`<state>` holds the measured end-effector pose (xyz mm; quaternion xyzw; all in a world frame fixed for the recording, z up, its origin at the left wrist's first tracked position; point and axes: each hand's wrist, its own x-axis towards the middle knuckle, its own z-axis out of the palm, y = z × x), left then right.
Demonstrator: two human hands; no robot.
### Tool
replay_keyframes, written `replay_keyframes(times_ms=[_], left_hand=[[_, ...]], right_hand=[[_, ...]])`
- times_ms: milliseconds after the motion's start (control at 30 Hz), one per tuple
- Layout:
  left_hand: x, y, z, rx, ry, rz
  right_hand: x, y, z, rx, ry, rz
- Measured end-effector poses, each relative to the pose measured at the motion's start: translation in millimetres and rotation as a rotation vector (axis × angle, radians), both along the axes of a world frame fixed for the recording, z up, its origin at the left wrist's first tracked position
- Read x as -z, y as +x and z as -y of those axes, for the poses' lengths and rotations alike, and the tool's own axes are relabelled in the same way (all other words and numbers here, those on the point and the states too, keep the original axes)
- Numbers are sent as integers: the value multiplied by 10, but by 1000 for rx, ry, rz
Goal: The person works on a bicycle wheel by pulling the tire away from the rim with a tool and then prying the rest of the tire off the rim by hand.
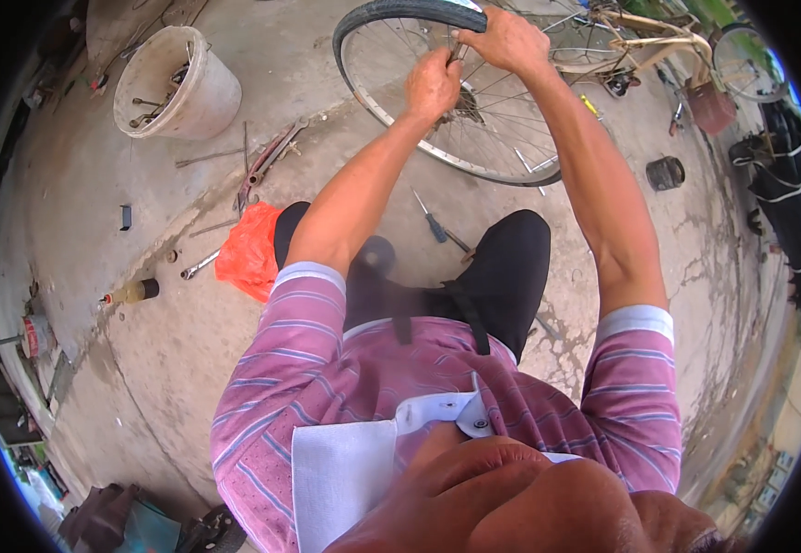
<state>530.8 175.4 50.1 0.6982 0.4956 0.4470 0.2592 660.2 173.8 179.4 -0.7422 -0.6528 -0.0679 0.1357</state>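
Observation:
A bicycle wheel [360, 90] with a black tyre [399, 10] and thin spokes stands tilted in front of me at the top of the head view. My right hand [514, 42] is closed on the tyre at the wheel's upper side, thumb toward the rim. Just left of it, my left hand [434, 84] is curled into a grip over the spokes. A short, thin piece shows at its fingertips, too small to name. The hub with its sprockets lies below my left hand, partly behind the spokes.
A white bucket [221, 97] with tools stands at left. Red-handled cutters [270, 157], an orange plastic bag [248, 256], a screwdriver [435, 229] and a bottle [133, 292] lie on the concrete. A bicycle frame [660, 46] and a dark can [666, 173] are at right.

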Motion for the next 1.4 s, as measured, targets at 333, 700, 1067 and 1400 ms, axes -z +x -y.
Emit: replay_keyframes(times_ms=[333,700,1067,1400], left_hand=[[-153,-201,102,167,-185,-39],[2634,-1208,1303,24,-761,-518],[-871,-124,-284,149,-809,654],[-1053,-612,-707,385,-917,237]], right_hand=[[-137,151,-159,-114,-255,-52],[105,1089,-173,-18,-88,-180],[-59,256,117,-150,-449,-970],[443,-450,637,-178,-266,-1841]])
